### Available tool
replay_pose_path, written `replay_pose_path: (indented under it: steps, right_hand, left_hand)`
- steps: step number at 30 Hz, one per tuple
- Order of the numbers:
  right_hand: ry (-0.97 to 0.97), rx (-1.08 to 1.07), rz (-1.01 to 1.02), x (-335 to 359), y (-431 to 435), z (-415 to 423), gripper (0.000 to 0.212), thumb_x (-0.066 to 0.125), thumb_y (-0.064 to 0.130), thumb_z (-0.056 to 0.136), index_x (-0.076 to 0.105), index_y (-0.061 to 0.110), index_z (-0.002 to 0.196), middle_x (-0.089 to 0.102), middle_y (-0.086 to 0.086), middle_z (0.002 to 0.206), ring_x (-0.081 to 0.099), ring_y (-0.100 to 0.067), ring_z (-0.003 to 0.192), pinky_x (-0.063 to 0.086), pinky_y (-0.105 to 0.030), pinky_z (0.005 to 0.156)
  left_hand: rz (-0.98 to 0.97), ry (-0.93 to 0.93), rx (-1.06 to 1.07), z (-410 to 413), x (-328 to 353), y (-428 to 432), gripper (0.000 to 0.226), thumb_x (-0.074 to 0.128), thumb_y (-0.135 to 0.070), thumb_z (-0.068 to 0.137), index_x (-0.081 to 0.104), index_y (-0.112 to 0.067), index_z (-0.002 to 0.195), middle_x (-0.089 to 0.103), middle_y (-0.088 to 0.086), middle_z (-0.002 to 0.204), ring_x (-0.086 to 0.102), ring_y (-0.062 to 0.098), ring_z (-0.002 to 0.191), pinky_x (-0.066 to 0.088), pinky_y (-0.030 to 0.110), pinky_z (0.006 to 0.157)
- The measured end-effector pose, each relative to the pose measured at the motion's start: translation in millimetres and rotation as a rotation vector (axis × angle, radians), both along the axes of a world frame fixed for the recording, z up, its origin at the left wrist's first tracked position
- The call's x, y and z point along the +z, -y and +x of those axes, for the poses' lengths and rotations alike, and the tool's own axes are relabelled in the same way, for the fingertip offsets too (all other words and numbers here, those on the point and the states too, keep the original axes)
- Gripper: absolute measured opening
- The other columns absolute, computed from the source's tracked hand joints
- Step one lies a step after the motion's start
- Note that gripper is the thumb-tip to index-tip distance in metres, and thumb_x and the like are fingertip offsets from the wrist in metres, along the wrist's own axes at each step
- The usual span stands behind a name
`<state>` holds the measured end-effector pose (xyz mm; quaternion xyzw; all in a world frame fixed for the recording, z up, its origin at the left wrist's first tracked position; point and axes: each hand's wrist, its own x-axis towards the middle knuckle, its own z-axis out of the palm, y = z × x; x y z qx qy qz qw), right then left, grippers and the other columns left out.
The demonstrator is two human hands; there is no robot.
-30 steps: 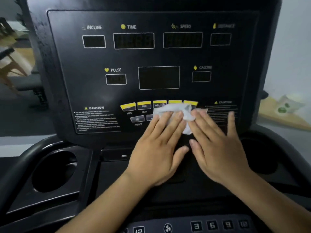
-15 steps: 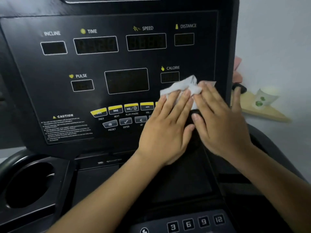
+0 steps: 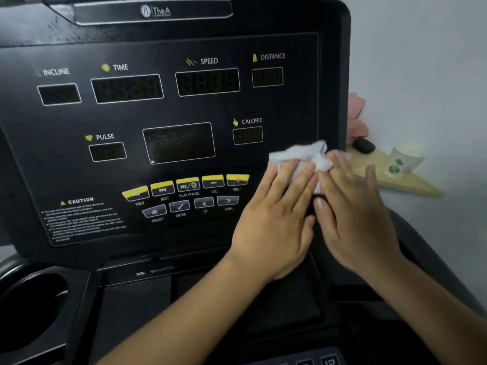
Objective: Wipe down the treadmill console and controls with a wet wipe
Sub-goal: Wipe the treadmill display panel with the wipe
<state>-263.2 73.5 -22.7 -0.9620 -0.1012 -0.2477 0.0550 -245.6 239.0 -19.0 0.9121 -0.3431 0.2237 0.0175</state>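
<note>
The black treadmill console (image 3: 168,111) fills the view, with dark display windows and a row of yellow and grey buttons (image 3: 184,192). A crumpled white wet wipe (image 3: 299,154) lies against the panel's lower right, below the CALORIE window. My left hand (image 3: 274,219) presses flat on the wipe, fingers spread over it. My right hand (image 3: 353,214) lies beside it, its fingertips on the wipe's right part near the console's right edge. Most of the wipe is hidden under both hands.
A round cup holder (image 3: 29,309) sits at the lower left of the console base. Speed keys (image 3: 326,360) show at the bottom edge. Right of the console, a wooden shelf (image 3: 411,184) against the wall carries a paper cup (image 3: 402,160) and a dark object (image 3: 363,145).
Both hands have slid the wipe to the right, from the yellow buttons to the panel's lower right. The buttons are now uncovered. My view has shifted right and closer.
</note>
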Motion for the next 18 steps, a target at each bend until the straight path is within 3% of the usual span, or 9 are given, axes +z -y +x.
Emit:
replay_pose_path:
  steps: [4, 9, 15, 18]
  right_hand:
    - [-0.071, 0.053, -0.003, -37.3, 4.8, -32.5, 0.055, 0.027, 0.030, 0.099, 0.037, 0.002, 0.146, 0.023, -0.009, 0.159, 0.014, -0.020, 0.149, 0.015, -0.057, 0.117]
    - [-0.046, -0.005, 0.032, -10.6, 1.0, -8.5, 0.055, 0.027, 0.026, 0.098, 0.031, 0.005, 0.149, 0.022, -0.008, 0.160, 0.011, -0.017, 0.149, 0.009, -0.054, 0.119]
    - [-0.098, 0.084, -0.053, -48.6, -2.6, -49.7, 0.054, 0.020, 0.031, 0.102, 0.047, 0.002, 0.139, 0.026, -0.007, 0.156, 0.021, -0.019, 0.147, 0.014, -0.053, 0.117]
    - [-0.096, 0.040, -0.060, -24.9, -7.7, -27.9, 0.052, 0.026, 0.028, 0.099, 0.043, 0.003, 0.142, 0.027, -0.009, 0.157, 0.017, -0.018, 0.148, 0.013, -0.056, 0.117]
  left_hand:
    - [0.119, -0.051, -0.040, -23.7, -28.1, -11.1, 0.063, 0.033, -0.042, 0.101, 0.028, -0.007, 0.153, 0.021, 0.009, 0.162, 0.011, 0.027, 0.152, 0.011, 0.045, 0.122]
    - [0.023, -0.036, -0.022, -6.0, -3.1, -3.7, 0.061, 0.030, -0.042, 0.102, 0.031, -0.008, 0.152, 0.026, 0.008, 0.161, 0.017, 0.023, 0.151, 0.014, 0.043, 0.122]
    - [0.051, -0.126, -0.063, -41.7, -29.9, -21.6, 0.056, 0.040, -0.043, 0.098, 0.054, -0.008, 0.139, 0.050, 0.010, 0.147, 0.041, 0.023, 0.140, 0.026, 0.040, 0.120]
    - [0.023, -0.069, -0.037, -23.7, -14.6, -25.4, 0.055, 0.039, -0.041, 0.099, 0.050, -0.009, 0.143, 0.046, 0.009, 0.150, 0.038, 0.021, 0.143, 0.025, 0.040, 0.120]
